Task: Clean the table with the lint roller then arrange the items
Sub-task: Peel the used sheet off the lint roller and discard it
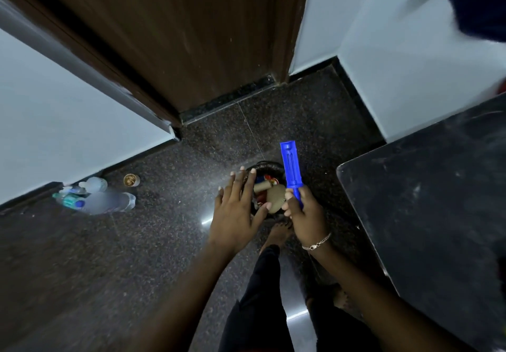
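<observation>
My right hand grips the lower end of a blue plastic lint roller handle, which points up and away with no roll on its bare core. My left hand hovers open, fingers spread, over the left rim of a small dark bin on the floor. Inside the bin lie a cardboard tube, a tan crumpled piece and red and blue scraps. The dark table stands to the right, its top dusty and smeared.
Several plastic bottles and a small round container lie on the speckled dark floor by the left wall. A brown door stands ahead. My bare feet are just behind the bin.
</observation>
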`<state>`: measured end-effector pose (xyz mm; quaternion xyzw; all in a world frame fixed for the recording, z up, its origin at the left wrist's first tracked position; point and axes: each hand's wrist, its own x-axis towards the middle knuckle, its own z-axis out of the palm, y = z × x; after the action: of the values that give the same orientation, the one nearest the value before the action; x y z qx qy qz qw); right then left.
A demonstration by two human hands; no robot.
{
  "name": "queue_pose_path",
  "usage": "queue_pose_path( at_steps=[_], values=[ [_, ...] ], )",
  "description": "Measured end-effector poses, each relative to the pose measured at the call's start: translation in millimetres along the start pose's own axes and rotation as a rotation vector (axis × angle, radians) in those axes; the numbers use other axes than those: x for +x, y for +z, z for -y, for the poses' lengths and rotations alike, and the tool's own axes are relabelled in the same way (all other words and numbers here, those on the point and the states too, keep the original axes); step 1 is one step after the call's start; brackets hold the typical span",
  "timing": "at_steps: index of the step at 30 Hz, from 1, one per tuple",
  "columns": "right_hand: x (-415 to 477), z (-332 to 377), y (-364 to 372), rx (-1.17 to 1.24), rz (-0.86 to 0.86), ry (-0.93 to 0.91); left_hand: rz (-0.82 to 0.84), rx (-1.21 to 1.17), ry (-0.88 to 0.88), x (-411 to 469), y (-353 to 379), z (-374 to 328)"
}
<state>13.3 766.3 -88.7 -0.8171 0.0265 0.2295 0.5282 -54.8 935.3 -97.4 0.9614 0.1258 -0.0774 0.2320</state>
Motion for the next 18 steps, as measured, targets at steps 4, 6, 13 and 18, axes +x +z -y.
queue_pose_path(
  at_steps=[4, 6, 13, 18],
  values=[
    [-35, 35, -36, 0.065, -0.016, -0.068, -0.025, -0.039, 0.03, -19, -35, -51],
    [-51, 43, -56, 0.058, -0.047, -0.082, -0.023, -0.057, 0.065, -27, -47, -76],
    [-108, 44, -134, 0.055, -0.233, -0.104, 0.03, -0.026, 0.274, -37, -65, -163],
    [-151, 22, -189, 0.109, -0.434, -0.05, 0.046, 0.027, 0.5, -32, -56, -219]
  ],
)
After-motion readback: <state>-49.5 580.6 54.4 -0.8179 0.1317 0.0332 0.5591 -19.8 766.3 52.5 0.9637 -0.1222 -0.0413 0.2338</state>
